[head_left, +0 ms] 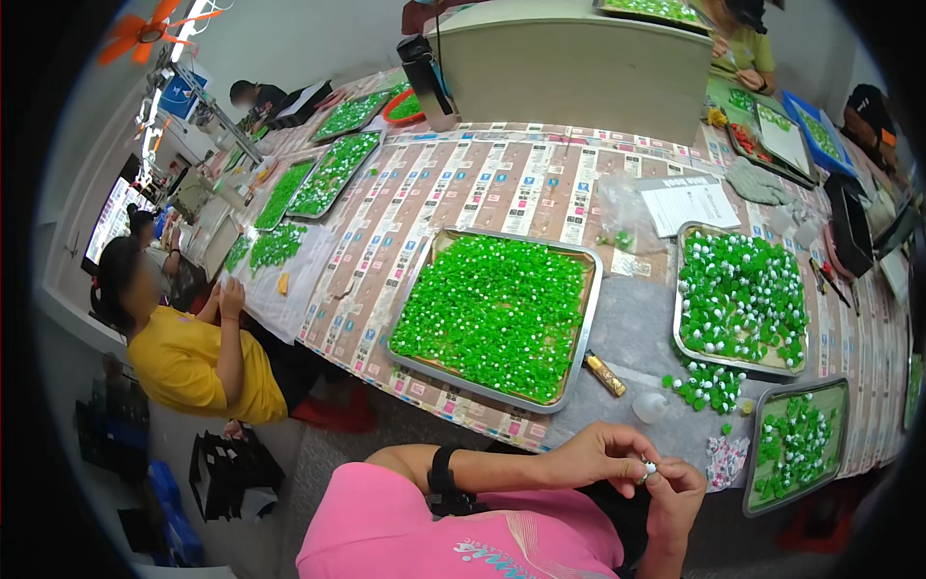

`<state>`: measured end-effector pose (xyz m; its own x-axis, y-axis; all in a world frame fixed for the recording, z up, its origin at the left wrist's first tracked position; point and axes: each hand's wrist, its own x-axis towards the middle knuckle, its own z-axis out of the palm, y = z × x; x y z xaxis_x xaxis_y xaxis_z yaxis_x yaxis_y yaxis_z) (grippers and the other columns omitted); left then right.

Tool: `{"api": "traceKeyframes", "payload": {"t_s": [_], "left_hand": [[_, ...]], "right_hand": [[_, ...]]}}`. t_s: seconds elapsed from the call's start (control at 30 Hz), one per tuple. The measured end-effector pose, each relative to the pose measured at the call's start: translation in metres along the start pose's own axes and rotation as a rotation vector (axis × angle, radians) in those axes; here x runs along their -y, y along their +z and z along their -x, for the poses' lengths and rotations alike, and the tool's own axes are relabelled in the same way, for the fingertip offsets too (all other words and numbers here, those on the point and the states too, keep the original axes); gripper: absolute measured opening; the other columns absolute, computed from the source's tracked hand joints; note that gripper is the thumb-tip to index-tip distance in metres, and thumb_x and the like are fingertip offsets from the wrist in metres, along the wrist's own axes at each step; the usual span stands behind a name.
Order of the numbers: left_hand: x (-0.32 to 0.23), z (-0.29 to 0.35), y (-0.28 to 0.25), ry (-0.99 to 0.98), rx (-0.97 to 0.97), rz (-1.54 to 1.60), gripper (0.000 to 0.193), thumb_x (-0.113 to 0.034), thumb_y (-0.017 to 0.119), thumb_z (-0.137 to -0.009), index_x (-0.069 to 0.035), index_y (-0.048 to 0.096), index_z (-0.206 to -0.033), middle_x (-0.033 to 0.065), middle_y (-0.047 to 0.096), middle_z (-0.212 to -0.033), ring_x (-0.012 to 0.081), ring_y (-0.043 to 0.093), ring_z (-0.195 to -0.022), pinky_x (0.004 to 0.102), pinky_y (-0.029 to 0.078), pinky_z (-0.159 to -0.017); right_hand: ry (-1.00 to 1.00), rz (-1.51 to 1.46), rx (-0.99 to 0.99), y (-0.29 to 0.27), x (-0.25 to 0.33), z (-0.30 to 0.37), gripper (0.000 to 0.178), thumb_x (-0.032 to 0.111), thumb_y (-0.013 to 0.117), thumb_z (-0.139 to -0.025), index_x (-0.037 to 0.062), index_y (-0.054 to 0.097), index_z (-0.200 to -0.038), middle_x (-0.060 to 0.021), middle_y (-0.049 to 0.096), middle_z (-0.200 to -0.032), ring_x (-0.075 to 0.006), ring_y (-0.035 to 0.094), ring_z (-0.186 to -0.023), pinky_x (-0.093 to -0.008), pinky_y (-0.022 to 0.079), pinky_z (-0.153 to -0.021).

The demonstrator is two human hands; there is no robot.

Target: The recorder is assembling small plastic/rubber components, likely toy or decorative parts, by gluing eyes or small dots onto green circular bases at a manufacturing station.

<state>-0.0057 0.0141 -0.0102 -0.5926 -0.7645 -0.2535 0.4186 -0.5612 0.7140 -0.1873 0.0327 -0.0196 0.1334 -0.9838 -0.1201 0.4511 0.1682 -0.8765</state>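
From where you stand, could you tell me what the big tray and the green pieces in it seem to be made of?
Big tray: looks like metal, dull silver, with a thin raised rim that catches light. Green pieces: probably plastic, bright uniform green with small white tips; too small to be sure.

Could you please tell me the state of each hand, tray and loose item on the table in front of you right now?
left hand: pinching a small white piece with the right hand.
right hand: fingers closed on the same piece.
large metal tray: filled with green pieces.
right tray: heaped with green and white pieces.
small tray: partly filled.
gold lighter: lying flat beside the large tray.
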Motion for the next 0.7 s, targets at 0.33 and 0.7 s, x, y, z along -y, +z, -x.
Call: {"api": "traceKeyframes", "payload": {"t_s": [0.33, 0.7], "left_hand": [[-0.004, 0.007, -0.004, 0.060, 0.016, 0.001, 0.021, -0.009, 0.059, -0.089, 0.000, 0.058, -0.108, 0.0062, 0.062, -0.092, 0.0100, 0.060, -0.074, 0.0226, 0.053, -0.067], [-0.014, 0.013, -0.001, 0.063, 0.032, -0.029, 0.021, -0.009, 0.060, -0.088, 0.000, 0.058, -0.107, 0.0054, 0.061, -0.090, 0.0099, 0.060, -0.071, 0.0227, 0.053, -0.065]], "right_hand": [[-0.016, 0.044, 0.012, 0.002, -0.008, 0.001, 0.016, -0.001, 0.072, -0.074, -0.0017, 0.062, -0.087, -0.0114, 0.064, -0.086, -0.0175, 0.062, -0.077, -0.0281, 0.050, -0.072], [-0.056, 0.028, 0.034, 0.008, -0.008, 0.003, 0.017, -0.001, 0.072, -0.075, -0.0008, 0.062, -0.088, -0.0099, 0.063, -0.087, -0.0175, 0.062, -0.077, -0.0272, 0.051, -0.070]]}}
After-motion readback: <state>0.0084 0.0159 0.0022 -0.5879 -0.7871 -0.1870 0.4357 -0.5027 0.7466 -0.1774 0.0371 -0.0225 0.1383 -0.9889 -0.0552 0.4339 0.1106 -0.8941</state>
